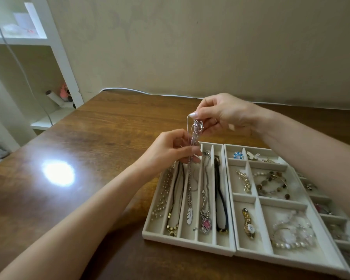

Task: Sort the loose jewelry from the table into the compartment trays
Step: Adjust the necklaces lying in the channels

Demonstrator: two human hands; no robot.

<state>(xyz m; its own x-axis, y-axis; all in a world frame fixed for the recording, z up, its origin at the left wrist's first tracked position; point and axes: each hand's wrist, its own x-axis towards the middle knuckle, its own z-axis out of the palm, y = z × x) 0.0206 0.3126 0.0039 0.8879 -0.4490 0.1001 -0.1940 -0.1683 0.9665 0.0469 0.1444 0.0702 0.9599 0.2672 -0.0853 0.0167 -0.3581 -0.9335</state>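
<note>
My right hand (220, 114) pinches the top of a bunch of silver chains (194, 134) and holds it up above the left tray (187, 240). Lower down, my left hand (170, 152) pinches the same chains. One chain hangs into the tray's middle slot and ends in a white feather pendant (190, 216). The other long slots hold a pearl strand (162, 197), a black cord with gold beads (174, 211), a chain with a pink pendant (206, 223) and a black cord (220, 201).
A second tray (291, 257) to the right holds brooches, bead bracelets and a gold clip. A third tray (331, 201) lies partly under my right forearm. The wooden table (79, 158) shows a bright glare. A white shelf unit (55, 57) stands at the back left.
</note>
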